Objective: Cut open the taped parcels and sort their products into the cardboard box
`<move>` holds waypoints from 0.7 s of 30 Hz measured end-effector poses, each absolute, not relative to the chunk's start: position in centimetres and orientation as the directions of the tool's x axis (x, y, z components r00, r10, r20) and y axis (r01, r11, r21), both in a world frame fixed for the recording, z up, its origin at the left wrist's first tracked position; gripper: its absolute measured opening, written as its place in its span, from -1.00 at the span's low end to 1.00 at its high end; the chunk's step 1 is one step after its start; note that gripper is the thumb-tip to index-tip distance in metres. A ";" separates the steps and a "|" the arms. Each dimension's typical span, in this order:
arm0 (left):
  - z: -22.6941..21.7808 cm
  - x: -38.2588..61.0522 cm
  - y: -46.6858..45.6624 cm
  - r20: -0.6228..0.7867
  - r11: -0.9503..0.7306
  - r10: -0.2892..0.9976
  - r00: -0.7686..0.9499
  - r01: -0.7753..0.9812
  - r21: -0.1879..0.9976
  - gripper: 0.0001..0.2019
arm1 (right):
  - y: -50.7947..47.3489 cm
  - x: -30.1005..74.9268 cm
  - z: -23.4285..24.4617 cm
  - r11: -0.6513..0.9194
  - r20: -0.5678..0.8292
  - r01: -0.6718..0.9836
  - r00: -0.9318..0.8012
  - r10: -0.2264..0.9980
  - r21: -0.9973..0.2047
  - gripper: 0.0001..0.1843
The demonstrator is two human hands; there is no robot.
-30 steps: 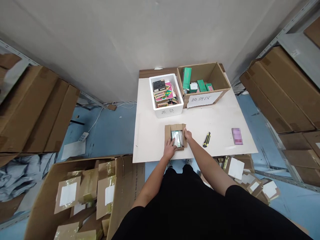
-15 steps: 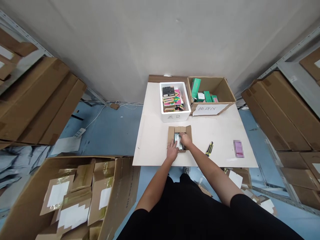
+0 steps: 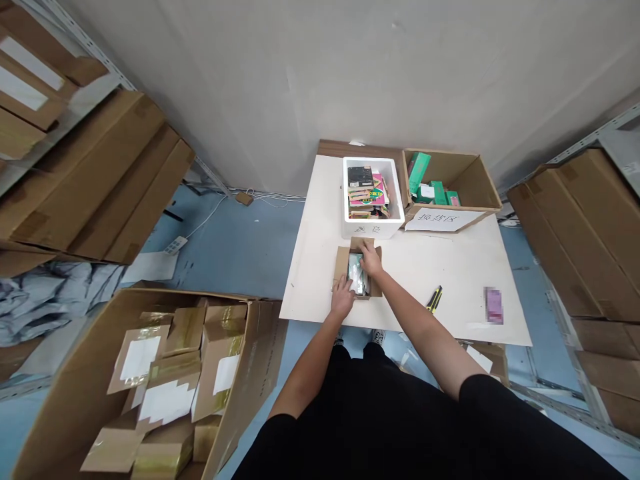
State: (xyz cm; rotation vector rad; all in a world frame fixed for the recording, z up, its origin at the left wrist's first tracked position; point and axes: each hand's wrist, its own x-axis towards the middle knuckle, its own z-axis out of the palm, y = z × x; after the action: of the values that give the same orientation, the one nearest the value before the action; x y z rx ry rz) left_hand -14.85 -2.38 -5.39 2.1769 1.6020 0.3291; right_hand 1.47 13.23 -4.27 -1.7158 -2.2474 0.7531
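A small cardboard box stands on the table with its flaps folded out. In it lies a shiny, plastic-wrapped packet; its contents are hard to make out. My left hand grips the box at its near left corner, fingers over the flap and wall, thumb side close to the packet. At the far right side, my right hand reaches over the box wall with bent fingers on the packet's far edge; the fingertips are partly hidden. A yellow-and-black utility knife lies right of my right forearm.
Behind stand a white foam bin of small packages and a cardboard carton with green boxes. A purple, pixelated item lies on the right of the table. A large carton of parcels stands at left; shelves with boxes flank both sides.
The view has shifted, so the table appears farther right. My right hand has moved toward the box's far right edge, uncovering more of the packet. My left hand stays at the near left corner.
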 end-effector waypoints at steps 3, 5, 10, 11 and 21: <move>-5.5 -16.0 -2.3 -0.068 -0.216 0.958 0.279 0.855 0.472 -0.93 | 9.6 0.0 -4.7 0.286 -0.154 0.798 -0.423 0.893 -0.531 -0.31; -5.7 -16.7 -2.1 -0.068 -0.213 0.958 0.278 0.851 0.480 -0.91 | 7.4 -0.4 -5.1 0.342 -0.272 0.804 -0.512 0.815 -0.486 -0.27; -6.2 -16.9 -2.0 -0.083 -0.227 0.948 0.306 0.838 0.496 -0.90 | 5.6 -0.6 -6.1 0.393 -0.438 0.882 -0.471 0.766 -0.261 0.11; -6.3 -16.7 -2.0 -0.092 -0.225 0.947 0.308 0.838 0.497 -0.90 | 5.7 -0.6 -6.2 0.397 -0.447 0.888 -0.460 0.767 -0.234 0.19; -6.2 -17.1 -1.4 -0.116 -0.220 0.942 0.315 0.840 0.497 -0.91 | 5.4 0.9 -5.7 0.534 -0.191 0.812 -0.578 0.793 -0.238 0.14</move>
State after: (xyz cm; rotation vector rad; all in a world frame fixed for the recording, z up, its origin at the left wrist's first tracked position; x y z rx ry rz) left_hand -17.11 -1.38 -6.23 2.1148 1.5735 0.2883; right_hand 0.88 5.42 -5.69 -1.4684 -2.8033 0.4849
